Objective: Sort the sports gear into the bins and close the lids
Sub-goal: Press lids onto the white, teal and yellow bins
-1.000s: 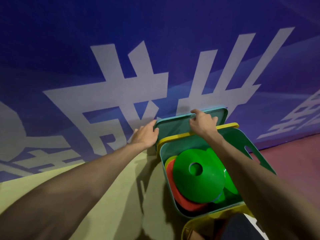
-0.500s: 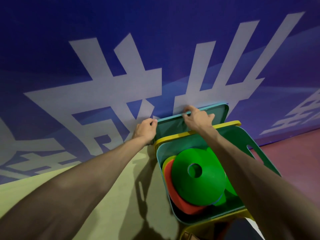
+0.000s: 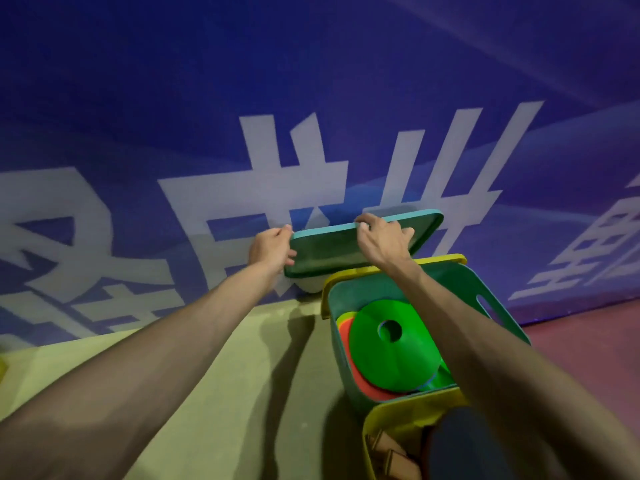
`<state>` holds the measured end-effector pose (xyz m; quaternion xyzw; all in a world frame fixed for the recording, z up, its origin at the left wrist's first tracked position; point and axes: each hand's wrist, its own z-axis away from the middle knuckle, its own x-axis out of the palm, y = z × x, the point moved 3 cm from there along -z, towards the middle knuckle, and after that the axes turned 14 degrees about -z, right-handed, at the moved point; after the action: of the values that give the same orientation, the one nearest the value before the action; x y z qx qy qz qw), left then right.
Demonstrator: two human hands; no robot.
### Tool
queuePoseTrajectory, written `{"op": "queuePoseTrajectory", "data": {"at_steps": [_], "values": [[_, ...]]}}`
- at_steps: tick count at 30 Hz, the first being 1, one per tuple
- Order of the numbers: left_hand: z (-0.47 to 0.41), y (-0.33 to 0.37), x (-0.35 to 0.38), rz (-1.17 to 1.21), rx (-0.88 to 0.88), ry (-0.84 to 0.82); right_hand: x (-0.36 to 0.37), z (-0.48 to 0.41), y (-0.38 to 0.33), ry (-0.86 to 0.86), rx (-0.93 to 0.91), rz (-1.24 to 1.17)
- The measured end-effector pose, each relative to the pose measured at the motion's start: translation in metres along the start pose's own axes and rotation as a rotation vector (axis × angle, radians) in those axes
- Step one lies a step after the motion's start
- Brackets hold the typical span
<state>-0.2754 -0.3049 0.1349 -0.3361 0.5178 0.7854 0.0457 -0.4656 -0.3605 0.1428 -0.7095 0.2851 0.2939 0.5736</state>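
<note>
Both hands curl on teal lid (image 3: pixel 349 249): L hand (image 3: pixel 269 245) grips left corner, R hand (image 3: pixel 382 239) top edge, above teal bin (image 3: pixel 498 306).

pulled the teal lid (image 3: pixel 332 252) up from behind the bin (image 3: pixel 450 284), now mostly above its rim. gripping it higher with left hand (image 3: pixel 269 245) and right hand (image 3: pixel 382 242), underside tilted forward.

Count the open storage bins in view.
2: a teal bin holding disc cones, below the held lid, and a yellow bin at the bottom edge, partly cut off. Others may lie out of frame.
</note>
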Motion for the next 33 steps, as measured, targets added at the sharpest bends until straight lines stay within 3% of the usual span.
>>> {"op": "queuePoseTrajectory", "data": {"at_steps": [5,11,17,21,25,29,33], "values": [[0.051,-0.008,-0.047,0.540,-0.275,-0.014,-0.013,0.056,-0.065,0.026,-0.125,0.006],[0.091,-0.051,-0.095,0.943,-0.313,0.008,0.000,0.128,-0.108,-0.081,-0.124,-0.126],[0.117,-0.122,-0.133,0.849,-0.319,0.032,-0.004,0.184,-0.100,0.121,0.027,-0.036],[0.145,-0.142,-0.151,0.823,-0.281,-0.048,-0.034,0.189,-0.086,0.271,0.103,0.156],[0.169,-0.144,-0.139,0.806,-0.236,-0.211,-0.060,0.183,-0.044,0.168,0.325,-0.064],[0.191,-0.125,-0.093,0.808,-0.232,-0.381,-0.096,0.177,0.007,0.043,0.345,-0.119],[0.204,-0.100,-0.036,0.550,-0.185,-0.480,-0.128,0.175,0.071,-0.027,0.402,-0.129]]}}
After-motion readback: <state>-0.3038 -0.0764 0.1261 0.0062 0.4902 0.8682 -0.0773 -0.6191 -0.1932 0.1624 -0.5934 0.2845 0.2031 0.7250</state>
